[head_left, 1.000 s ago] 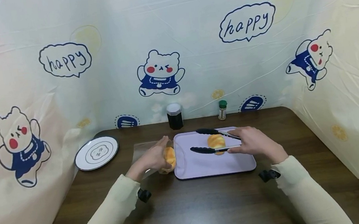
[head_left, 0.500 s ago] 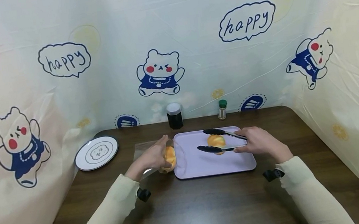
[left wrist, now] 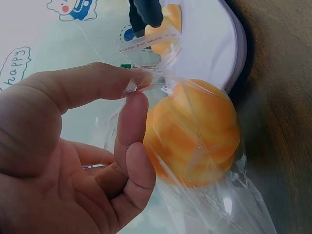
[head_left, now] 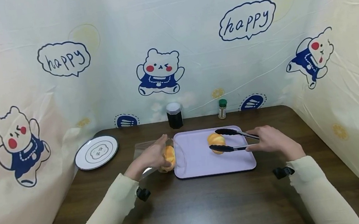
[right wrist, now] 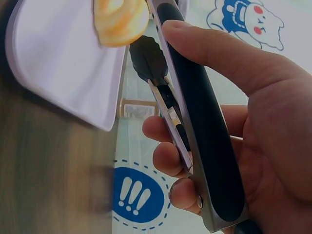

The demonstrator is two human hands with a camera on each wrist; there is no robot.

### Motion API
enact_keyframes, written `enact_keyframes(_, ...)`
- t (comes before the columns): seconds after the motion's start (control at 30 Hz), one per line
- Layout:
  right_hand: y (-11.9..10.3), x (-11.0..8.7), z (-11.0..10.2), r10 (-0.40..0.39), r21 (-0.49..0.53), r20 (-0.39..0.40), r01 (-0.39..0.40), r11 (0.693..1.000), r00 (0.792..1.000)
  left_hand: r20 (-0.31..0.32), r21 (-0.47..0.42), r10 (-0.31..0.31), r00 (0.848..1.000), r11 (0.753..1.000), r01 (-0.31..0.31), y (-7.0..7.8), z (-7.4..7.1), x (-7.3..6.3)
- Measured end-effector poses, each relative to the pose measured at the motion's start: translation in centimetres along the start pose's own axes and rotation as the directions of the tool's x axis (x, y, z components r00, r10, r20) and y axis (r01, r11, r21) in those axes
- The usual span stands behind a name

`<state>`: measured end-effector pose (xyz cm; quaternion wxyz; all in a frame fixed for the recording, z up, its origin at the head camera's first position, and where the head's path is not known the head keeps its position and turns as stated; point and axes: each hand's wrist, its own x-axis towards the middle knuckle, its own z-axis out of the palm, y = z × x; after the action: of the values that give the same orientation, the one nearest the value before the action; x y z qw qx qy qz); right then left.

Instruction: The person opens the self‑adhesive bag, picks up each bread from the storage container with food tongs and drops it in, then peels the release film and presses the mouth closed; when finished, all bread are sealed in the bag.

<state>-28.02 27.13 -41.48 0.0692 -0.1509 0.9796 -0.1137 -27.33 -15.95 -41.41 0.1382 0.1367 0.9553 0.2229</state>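
With thumb and index finger my left hand (head_left: 153, 157) pinches the mouth of a clear plastic bag (left wrist: 251, 195), left of the lilac tray (head_left: 196, 164). Inside the bag is a golden, ridged bread roll (left wrist: 195, 134). My right hand (head_left: 268, 140) holds black-tipped metal tongs (head_left: 221, 148) over the tray, their arms spread apart. A second bread roll (head_left: 216, 140) lies on the tray, and the tong tips overlap it in the head view. In the right wrist view, the thumb lies along the black handle (right wrist: 202, 117) and the other fingers curl round the opposite arm.
A white plate (head_left: 82, 159) with a dark rim sits at the table's left edge. Behind the tray stand a dark jar (head_left: 175, 118) with a white lid and a small green-capped shaker (head_left: 222, 109). A printed cloth (head_left: 112, 86) encloses the back and sides.
My right hand has moved right with the tongs, bringing the tips back from beyond the tray's roll to over it. My left hand stays at the bag.
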Motion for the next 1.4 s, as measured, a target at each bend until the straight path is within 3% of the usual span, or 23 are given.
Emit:
enact_keyframes(0.43,0.7,0.0,0.2,0.014,-0.003,0.055,-0.014,1.0,0.998,-0.002,-0.015,0.001,1.0,1.0,-0.001,-0.1,-0.1,0.0)
enact_keyframes(0.73,0.8,-0.1,0.3,-0.01,0.011,0.035,0.01,1.0,0.999,-0.018,-0.002,0.003,1.0,1.0,-0.003,-0.2,0.1,0.2)
enact_keyframes(1.03,-1.2,-0.9,-0.7,-0.167,0.012,-0.08,0.168,0.986,0.983,-0.012,-0.001,-0.01,1.0,1.0,0.01,-0.3,0.1,0.4)
enact_keyframes(1.4,-4.9,-1.0,-2.1,-0.317,0.039,-0.104,0.322,0.946,0.943,-0.004,-0.017,-0.011,1.0,1.0,0.011,-0.2,0.0,0.4)
